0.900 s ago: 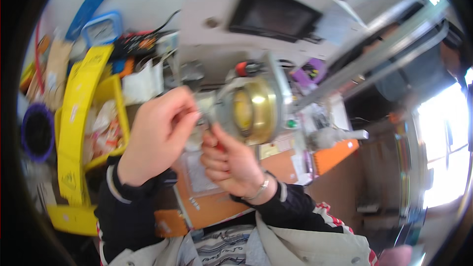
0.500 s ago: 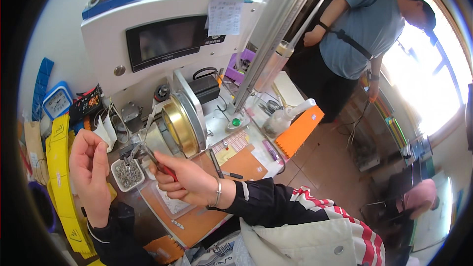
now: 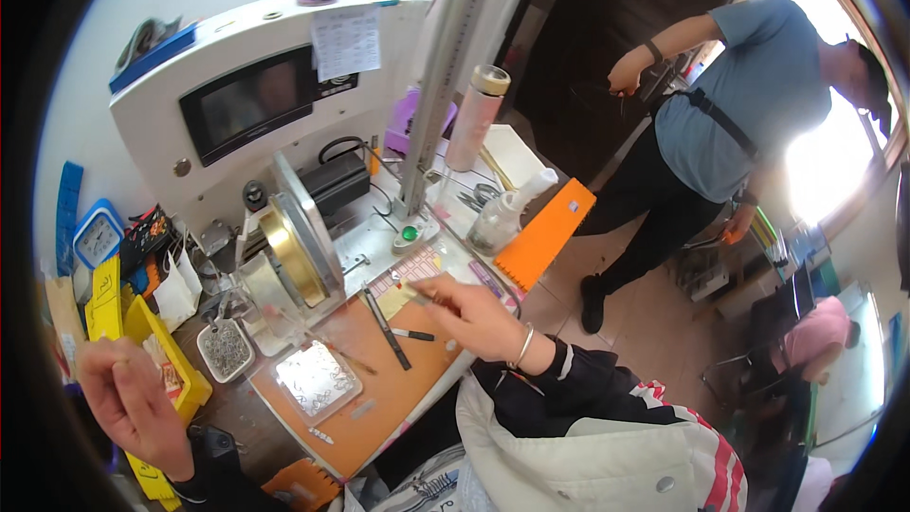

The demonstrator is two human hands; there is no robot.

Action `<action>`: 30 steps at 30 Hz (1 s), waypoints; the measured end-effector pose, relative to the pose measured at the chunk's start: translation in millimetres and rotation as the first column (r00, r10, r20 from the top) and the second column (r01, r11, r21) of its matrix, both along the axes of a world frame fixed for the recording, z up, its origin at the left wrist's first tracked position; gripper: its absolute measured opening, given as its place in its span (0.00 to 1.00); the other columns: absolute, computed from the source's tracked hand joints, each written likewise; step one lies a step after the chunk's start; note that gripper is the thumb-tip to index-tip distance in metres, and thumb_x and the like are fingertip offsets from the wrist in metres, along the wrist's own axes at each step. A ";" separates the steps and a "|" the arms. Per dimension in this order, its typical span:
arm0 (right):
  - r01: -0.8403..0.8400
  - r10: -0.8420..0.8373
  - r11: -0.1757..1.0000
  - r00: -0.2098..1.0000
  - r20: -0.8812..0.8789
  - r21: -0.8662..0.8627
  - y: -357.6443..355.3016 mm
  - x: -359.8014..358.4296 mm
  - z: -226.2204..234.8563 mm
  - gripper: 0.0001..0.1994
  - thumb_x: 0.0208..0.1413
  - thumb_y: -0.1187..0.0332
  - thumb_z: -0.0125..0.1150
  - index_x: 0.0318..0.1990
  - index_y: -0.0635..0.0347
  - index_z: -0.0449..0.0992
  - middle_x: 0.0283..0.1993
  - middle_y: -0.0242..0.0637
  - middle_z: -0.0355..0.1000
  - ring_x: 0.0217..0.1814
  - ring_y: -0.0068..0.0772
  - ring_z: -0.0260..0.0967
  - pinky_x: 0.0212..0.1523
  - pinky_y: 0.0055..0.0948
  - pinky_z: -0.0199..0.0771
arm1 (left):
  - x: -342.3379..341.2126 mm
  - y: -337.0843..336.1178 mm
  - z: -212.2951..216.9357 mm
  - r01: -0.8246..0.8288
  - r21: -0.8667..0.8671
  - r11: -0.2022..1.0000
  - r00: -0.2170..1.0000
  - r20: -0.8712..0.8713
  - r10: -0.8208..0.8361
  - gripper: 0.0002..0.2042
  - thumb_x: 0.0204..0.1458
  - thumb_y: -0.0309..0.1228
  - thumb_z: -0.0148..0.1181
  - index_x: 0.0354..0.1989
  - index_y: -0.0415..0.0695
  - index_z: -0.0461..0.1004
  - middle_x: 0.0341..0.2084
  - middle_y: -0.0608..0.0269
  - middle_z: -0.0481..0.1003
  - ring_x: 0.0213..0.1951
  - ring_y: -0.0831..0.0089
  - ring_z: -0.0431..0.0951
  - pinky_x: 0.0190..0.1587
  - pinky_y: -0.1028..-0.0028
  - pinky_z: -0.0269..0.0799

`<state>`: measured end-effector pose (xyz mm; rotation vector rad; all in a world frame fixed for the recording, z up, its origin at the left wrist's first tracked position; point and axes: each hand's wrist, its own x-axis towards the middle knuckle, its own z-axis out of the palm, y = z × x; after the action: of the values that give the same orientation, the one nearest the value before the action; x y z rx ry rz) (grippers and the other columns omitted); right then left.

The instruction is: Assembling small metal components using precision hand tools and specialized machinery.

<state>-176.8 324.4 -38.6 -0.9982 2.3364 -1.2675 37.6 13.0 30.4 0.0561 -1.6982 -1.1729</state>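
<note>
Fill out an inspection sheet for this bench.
Surface: orange mat on a crowded bench.
Job's things: brass wheel on a white machine; tray of small metal parts.
Clutter: yellow bins, black pen, pink bottle.
Grippers: right hand pinches a thin tool over the mat; left hand raised, looks empty.
Cables: black cable behind the wheel.
Surroundings: person in a blue shirt standing nearby.

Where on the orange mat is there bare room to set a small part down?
The near right corner of the orange mat, between the clear tray and the right hand, is bare. Crowded: around the black pen and the brass spool.
</note>
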 end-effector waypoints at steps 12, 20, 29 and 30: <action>0.201 -0.151 0.978 0.865 -0.478 0.056 31.4 -31.3 -34.8 0.21 0.57 0.65 0.60 0.58 0.58 0.72 0.43 0.43 0.74 0.46 0.45 0.72 0.48 0.38 0.73 | 56.8 -51.6 -1.7 -0.532 -0.362 0.765 0.718 0.286 0.635 0.12 0.65 0.26 0.49 0.50 0.32 0.74 0.66 0.51 0.64 0.68 0.62 0.60 0.67 0.68 0.56; -0.117 0.063 0.987 0.909 -0.412 -0.106 1.0 -7.4 21.3 0.23 0.52 0.70 0.64 0.58 0.62 0.72 0.56 0.47 0.71 0.58 0.50 0.68 0.59 0.40 0.67 | 89.8 -92.8 -60.0 -0.454 -0.456 0.765 0.439 0.633 0.638 0.16 0.51 0.16 0.58 0.49 0.34 0.78 0.33 0.52 0.81 0.36 0.70 0.81 0.42 0.73 0.74; -0.607 0.611 0.779 0.791 -0.025 -0.159 -77.8 32.1 45.1 0.23 0.55 0.73 0.63 0.60 0.63 0.71 0.56 0.44 0.73 0.58 0.42 0.70 0.55 0.35 0.70 | 19.2 -21.3 -22.8 -0.413 -0.500 0.761 0.603 0.476 0.640 0.11 0.49 0.22 0.66 0.42 0.39 0.78 0.36 0.56 0.79 0.41 0.66 0.78 0.41 0.70 0.72; -0.635 0.659 0.750 0.740 0.132 -0.188 -86.9 39.9 47.0 0.24 0.57 0.74 0.62 0.62 0.63 0.69 0.57 0.44 0.72 0.60 0.39 0.70 0.57 0.34 0.70 | 19.9 -17.1 -26.7 -0.438 -0.227 0.870 0.670 0.562 0.485 0.05 0.51 0.22 0.65 0.36 0.38 0.77 0.27 0.59 0.79 0.30 0.73 0.79 0.32 0.75 0.72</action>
<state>-136.9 237.5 8.4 -1.4881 1.5372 -1.1524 57.6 -4.1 3.7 0.8633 -2.1050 -0.7258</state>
